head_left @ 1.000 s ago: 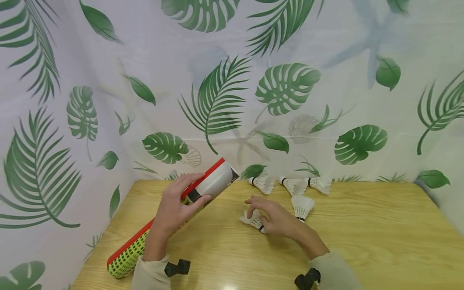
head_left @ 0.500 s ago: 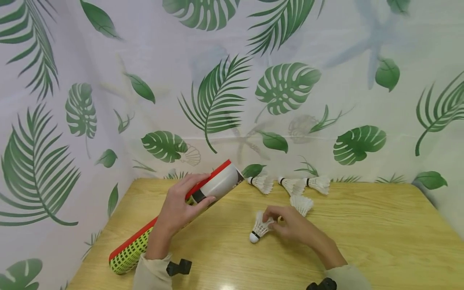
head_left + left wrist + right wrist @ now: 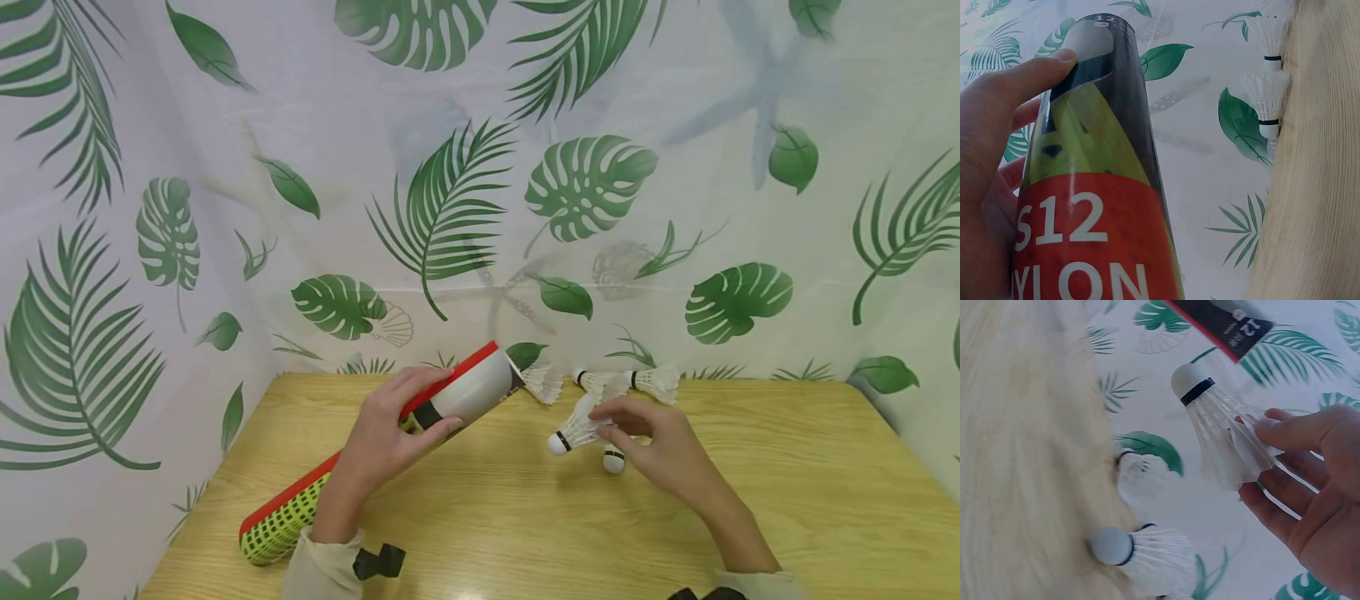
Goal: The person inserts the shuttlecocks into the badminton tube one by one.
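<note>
your left hand [image 3: 382,437] has its fingers curled round a shuttlecock tube [image 3: 472,390], tilted with its white-banded end raised toward the right. near that end, your right hand [image 3: 663,454] pinches a shuttlecock [image 3: 576,429] by its skirt, clear of the surface [image 3: 795,475]. four more shuttlecocks [image 3: 657,385] lie there, one seemingly half hidden behind the held one.

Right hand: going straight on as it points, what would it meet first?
Past the held shuttlecock, probably the tube's upper end; depth is unclear, so the lying shuttlecock behind that end might come first.
</note>
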Available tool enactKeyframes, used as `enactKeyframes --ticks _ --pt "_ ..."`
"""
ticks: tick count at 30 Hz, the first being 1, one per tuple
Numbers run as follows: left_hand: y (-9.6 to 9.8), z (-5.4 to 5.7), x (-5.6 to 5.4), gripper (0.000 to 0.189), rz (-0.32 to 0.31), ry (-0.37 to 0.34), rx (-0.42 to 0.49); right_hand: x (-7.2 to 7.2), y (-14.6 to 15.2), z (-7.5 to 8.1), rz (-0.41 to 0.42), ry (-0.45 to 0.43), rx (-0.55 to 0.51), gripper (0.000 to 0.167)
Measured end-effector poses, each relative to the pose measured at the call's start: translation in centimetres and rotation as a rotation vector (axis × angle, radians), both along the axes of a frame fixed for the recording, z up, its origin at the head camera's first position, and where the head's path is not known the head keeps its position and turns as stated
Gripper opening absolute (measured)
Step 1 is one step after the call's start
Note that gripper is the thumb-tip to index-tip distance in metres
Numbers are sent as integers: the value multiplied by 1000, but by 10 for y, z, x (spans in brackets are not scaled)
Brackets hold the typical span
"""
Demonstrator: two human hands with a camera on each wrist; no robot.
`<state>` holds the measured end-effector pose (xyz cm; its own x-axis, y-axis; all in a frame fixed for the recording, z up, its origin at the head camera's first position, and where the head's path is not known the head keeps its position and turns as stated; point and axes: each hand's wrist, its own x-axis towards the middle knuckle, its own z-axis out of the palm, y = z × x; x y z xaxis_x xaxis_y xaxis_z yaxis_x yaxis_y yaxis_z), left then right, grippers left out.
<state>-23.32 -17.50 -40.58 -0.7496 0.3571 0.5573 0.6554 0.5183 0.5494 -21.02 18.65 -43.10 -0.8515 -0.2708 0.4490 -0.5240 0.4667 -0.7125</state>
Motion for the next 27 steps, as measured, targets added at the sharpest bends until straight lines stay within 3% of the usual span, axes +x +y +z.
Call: enactKeyframes --ticks 11,16,27 --pt "14 5 7 54 -81 12 29 23 8 39 -125 126 -146 27" --pt "21 6 10 53 -119 13 32 26 5 47 -170 177 -217 30" --pt "38 3 14 51 -171 24 15 28 6 49 -168 281 -280 21"
